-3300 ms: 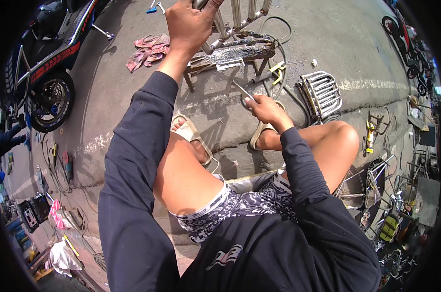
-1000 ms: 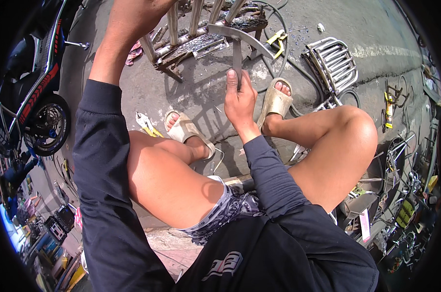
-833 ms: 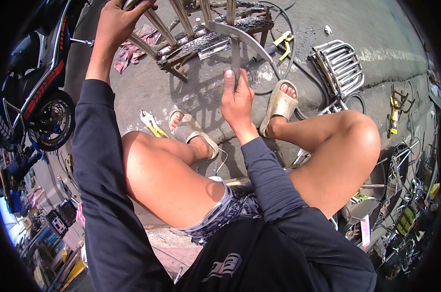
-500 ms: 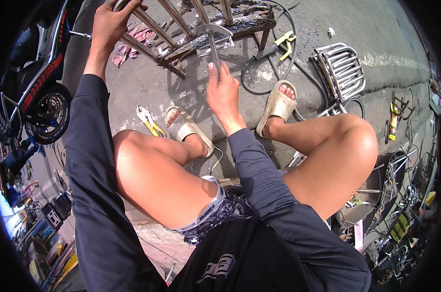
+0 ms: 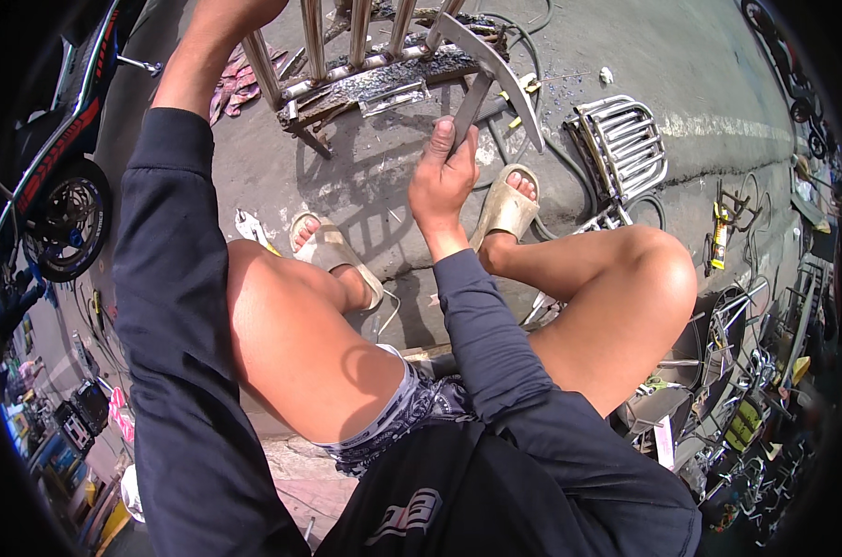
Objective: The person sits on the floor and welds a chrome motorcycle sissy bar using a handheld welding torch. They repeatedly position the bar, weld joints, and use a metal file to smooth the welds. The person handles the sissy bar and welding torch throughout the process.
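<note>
My right hand (image 5: pixel 444 181) is closed round the handle of a chipping hammer (image 5: pixel 473 104), whose long curved head is raised just right of the metal work. At the upper edge my left hand (image 5: pixel 240 11) grips a rack of shiny metal tubes (image 5: pixel 358 32); its fingers are partly cut off by the frame. The tubes stand tilted, their lower ends on a crossbar. Beneath them is a low, rough, blackened metal stand (image 5: pixel 365 85). The hammer head is apart from the tubes' joints, though it overlaps the rightmost tube in the picture.
A second tube rack (image 5: pixel 616 144) lies on the ground to the right, beside a dark cable (image 5: pixel 569 165). A yellow-handled clamp (image 5: pixel 523 97) is partly behind the hammer. Pliers (image 5: pixel 252 227) lie by my left foot. A motorcycle (image 5: pixel 63 200) stands left; scrap metal (image 5: pixel 746 399) crowds the right.
The hammer has risen off the work and swung right, its head turning. The rack has been tipped more upright by my left hand, which has moved up toward the picture's edge.
</note>
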`<state>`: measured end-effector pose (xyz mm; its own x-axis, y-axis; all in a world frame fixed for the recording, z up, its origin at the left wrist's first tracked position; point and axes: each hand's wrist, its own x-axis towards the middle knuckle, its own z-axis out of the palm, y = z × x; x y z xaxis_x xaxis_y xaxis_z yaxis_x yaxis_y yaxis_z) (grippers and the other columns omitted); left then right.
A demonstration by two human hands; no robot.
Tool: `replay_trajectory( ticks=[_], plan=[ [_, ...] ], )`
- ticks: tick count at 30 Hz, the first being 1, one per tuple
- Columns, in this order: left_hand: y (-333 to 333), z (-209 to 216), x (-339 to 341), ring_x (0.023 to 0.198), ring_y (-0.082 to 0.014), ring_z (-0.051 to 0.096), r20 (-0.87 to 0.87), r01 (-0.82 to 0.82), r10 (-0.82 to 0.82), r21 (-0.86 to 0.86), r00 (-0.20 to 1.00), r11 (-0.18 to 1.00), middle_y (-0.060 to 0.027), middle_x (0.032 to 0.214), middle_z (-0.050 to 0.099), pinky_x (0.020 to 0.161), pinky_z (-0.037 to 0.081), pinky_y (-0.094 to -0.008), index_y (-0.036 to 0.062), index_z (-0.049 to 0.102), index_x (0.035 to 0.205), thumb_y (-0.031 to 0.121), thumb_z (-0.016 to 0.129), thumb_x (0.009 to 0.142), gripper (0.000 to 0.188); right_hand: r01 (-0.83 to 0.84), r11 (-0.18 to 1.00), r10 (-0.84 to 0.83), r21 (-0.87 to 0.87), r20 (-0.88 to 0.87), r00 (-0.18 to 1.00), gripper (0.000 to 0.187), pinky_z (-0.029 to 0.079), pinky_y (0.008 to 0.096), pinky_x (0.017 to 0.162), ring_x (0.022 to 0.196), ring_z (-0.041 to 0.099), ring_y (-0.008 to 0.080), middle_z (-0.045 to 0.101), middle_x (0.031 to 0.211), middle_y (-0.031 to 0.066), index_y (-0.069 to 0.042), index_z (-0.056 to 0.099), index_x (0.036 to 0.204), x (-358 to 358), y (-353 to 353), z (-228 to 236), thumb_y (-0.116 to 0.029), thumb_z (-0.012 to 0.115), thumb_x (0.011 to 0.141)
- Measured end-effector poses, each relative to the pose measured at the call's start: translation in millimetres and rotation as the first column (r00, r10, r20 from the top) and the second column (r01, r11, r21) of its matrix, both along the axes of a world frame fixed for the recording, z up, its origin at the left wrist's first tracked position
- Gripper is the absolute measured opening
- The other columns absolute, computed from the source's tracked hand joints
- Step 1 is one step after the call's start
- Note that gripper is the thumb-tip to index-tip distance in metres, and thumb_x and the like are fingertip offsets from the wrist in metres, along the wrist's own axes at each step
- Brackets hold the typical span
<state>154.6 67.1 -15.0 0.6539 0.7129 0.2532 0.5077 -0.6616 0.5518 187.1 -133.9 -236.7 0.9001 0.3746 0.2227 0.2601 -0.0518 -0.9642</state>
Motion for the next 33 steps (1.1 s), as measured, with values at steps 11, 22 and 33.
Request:
replay_trajectory(
  ticks=[11,22,33],
  plan=[
    [88.4,-63.8,-45.4,0.095,-0.009,0.074,0.041,0.149,-0.149,0.01,0.988,0.989,-0.0033,0.094,0.079,0.077,0.052,-0.0222,0.0076,0.075,0.121,0.031,0.071,0.099,0.032,0.026,0.998,-0.002,0.056,-0.397,0.918,0.043,0.045,0.0446,0.058,0.055,0.056,0.0319,0.056,0.062,0.0167,0.002,0.056,0.101,7.9,8.0,-20.0,-0.039,0.05,0.11],
    [69.4,-51.2,-36.5,0.094,-0.0121,0.076,0.078,0.195,-0.192,-0.028,0.978,0.98,-0.0059,0.095,0.079,0.08,0.054,-0.0234,0.0033,0.076,0.117,0.023,0.076,0.097,0.028,-0.12,0.982,0.103,-0.149,-0.116,0.988,0.032,0.047,0.0494,0.059,0.068,0.065,0.0453,0.063,0.071,0.0222,-0.002,0.059,0.104,11.9,6.4,-12.0,-0.033,0.052,0.109],
    [-25.2,11.6,15.3,0.069,-0.0118,0.067,-0.131,-0.032,0.028,-0.029,0.991,0.999,-0.0096,0.089,0.077,0.062,0.057,-0.0277,0.0056,0.077,0.112,0.01,0.072,0.094,0.019,-0.035,0.923,0.061,-0.383,0.055,0.997,0.024,0.051,0.0505,0.065,0.077,0.068,0.0476,0.068,0.077,0.0226,-0.007,0.063,0.114,39.6,1.4,-3.4,-0.029,0.06,0.105]
  ],
)
